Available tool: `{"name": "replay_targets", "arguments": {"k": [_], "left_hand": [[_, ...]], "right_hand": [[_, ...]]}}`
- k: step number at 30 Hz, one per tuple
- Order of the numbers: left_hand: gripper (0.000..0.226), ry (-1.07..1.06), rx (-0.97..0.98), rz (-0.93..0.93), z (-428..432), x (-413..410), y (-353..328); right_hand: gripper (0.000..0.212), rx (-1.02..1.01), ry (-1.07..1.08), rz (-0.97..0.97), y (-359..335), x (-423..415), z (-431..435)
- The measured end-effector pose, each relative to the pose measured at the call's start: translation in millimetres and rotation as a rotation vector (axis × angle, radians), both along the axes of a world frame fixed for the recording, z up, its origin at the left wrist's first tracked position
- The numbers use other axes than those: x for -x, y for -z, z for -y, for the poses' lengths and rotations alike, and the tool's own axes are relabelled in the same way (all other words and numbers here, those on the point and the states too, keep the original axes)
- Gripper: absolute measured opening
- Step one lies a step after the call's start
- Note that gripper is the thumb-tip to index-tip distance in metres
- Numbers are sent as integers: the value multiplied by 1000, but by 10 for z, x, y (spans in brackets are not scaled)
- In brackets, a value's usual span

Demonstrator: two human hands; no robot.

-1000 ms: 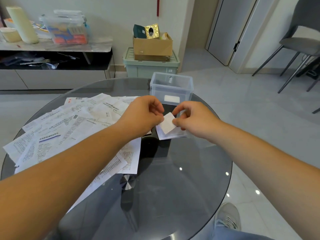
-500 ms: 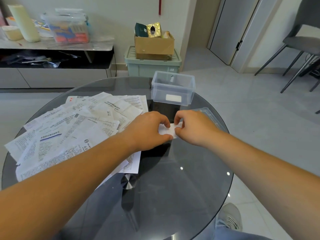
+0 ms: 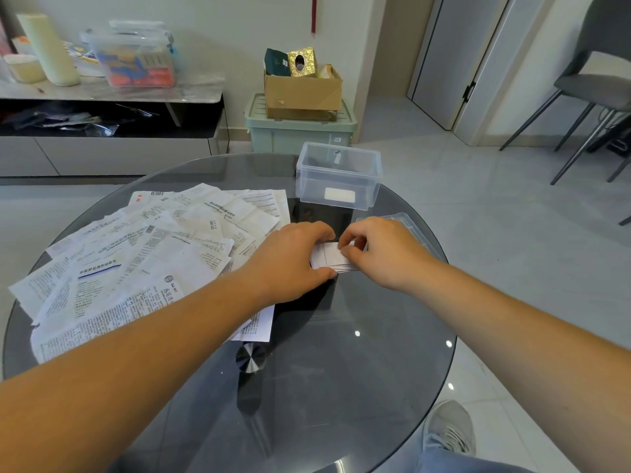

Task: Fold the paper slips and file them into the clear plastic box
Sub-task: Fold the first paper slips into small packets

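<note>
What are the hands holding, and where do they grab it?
A small folded paper slip. The left hand pinches its left end, the right hand its right end.

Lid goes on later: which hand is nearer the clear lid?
Right. The right hand sits just beside the lid; the left hand is farther, across the folded slip.
</note>
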State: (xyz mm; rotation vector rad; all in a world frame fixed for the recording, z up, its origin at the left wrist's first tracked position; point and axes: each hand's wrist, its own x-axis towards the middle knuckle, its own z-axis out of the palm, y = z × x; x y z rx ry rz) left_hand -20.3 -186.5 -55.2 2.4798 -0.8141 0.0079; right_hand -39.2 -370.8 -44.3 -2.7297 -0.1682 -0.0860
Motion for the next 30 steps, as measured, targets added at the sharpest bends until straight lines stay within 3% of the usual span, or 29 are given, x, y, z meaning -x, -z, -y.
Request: {"name": "replay_targets", "arguments": {"k": [10, 20, 30], "left_hand": [[46, -28, 44, -9, 2, -10, 42], [75, -61, 94, -13, -26, -4, -15], [71, -109, 74, -39, -212, 104, -95]], "right_hand": [[17, 56, -62, 13, 53, 4, -8], [10, -143, 25, 164, -48, 25, 43], [11, -253, 59, 178, -171, 165, -49]]}}
